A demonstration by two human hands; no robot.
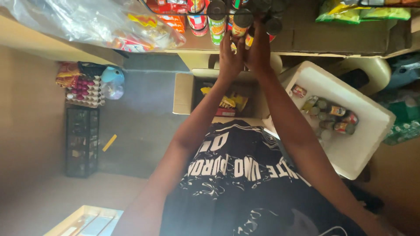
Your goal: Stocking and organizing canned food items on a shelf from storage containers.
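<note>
Both arms are stretched out to the shelf, and the action sits right at the fingertips. The left hand [230, 54] has its fingers spread and curled against a can with an orange and yellow label [241, 25], thumb side pressed to its lower part. The right hand [259, 51] closes in from the other side, palm and fingers wrapped round the same can, so the can is clamped between the two hands; the right fingertips themselves are in shadow, and how tightly they close cannot be made out.

Just beside the left fingers stands a green-labelled can [216, 22] with a dark lid, and past that a red and white can [197, 19]. Beyond the right fingers, a dark-lidded can [274, 26] sits close against the knuckles. Further left of the fingers lie orange packets [168, 15], then a big clear plastic bag [87, 19] spilling over the shelf edge [332, 41].

Below the wrists, an open cardboard box [183, 94] holds yellow and red packets [227, 104]. Off to the right of the forearm, a white foam box [363, 144] carries a cluster of small cans [334, 116]. Well away to the left, an egg tray with pink eggs [85, 91] rests on a dark wire crate [82, 142]. Green snack bags [363, 13] sit on the shelf far right of the fingers.
</note>
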